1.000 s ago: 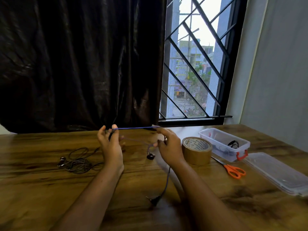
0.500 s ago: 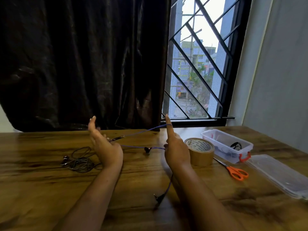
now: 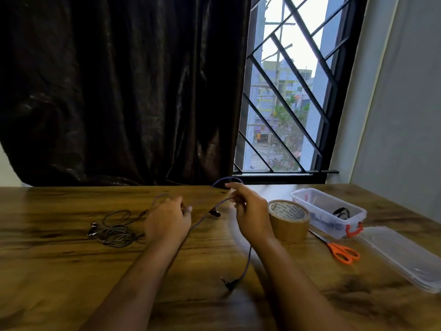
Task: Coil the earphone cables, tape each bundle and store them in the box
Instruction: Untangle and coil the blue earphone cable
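A purple earphone cable (image 3: 202, 220) runs between both hands above the wooden table (image 3: 59, 271). My left hand (image 3: 168, 220) holds one end of its loops with curled fingers. My right hand (image 3: 250, 211) pinches the cable, and a loop arches over its fingers. An earbud (image 3: 214, 213) hangs between the hands. The cable's tail drops below my right wrist to the jack plug (image 3: 228, 281) on the table. A second, grey earphone tangle (image 3: 114, 229) lies left of my left hand. The clear plastic box (image 3: 328, 215) stands at the right with a dark coiled cable inside.
A roll of brown tape (image 3: 288, 219) stands just right of my right hand. Orange-handled scissors (image 3: 340, 250) lie in front of the box. The box's clear lid (image 3: 403, 254) rests at the far right. A dark curtain and a barred window are behind the table.
Both hands have lowered and come closer together. My right index finger, raised half a second ago, has curled down and the cable loops over it. The stretched span has gone slack.
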Demonstrator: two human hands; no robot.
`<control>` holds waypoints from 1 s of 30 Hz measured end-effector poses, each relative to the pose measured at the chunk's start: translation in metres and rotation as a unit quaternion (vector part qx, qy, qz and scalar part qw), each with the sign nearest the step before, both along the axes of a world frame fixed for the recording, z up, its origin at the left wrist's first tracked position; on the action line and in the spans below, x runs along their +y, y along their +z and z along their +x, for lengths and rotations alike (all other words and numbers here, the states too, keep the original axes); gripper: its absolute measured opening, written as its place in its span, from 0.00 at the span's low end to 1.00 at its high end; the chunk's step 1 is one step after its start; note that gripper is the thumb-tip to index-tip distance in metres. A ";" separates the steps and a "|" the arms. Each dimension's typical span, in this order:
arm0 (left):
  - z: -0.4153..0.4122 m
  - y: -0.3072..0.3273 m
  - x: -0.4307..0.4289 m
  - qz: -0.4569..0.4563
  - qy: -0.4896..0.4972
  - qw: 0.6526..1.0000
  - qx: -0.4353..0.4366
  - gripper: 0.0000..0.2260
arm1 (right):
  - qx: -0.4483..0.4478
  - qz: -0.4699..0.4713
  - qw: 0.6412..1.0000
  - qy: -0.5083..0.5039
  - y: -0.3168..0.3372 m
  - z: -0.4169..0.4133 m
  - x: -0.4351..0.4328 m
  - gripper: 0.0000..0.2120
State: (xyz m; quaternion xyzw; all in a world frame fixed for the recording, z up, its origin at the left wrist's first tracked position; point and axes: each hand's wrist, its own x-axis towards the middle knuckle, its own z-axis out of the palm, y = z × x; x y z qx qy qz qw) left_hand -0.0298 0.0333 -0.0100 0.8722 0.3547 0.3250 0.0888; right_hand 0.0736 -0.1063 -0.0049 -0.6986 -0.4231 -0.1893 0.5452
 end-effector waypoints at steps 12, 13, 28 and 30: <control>0.012 -0.008 0.003 -0.256 -0.203 0.927 -0.185 0.08 | 0.012 -0.005 1.000 -0.021 0.006 -0.004 -0.001 0.15; 0.012 -0.007 0.001 -0.285 -0.216 0.912 -0.201 0.08 | -0.022 -0.052 0.997 -0.051 0.005 -0.003 -0.003 0.14; 0.008 0.019 -0.015 -0.595 -0.239 0.598 -0.481 0.10 | 0.085 -0.163 0.980 -0.077 -0.004 -0.006 0.013 0.10; 0.006 0.019 -0.010 -0.609 -0.223 0.558 -0.518 0.08 | 0.068 -0.177 0.980 -0.058 -0.004 -0.007 0.014 0.14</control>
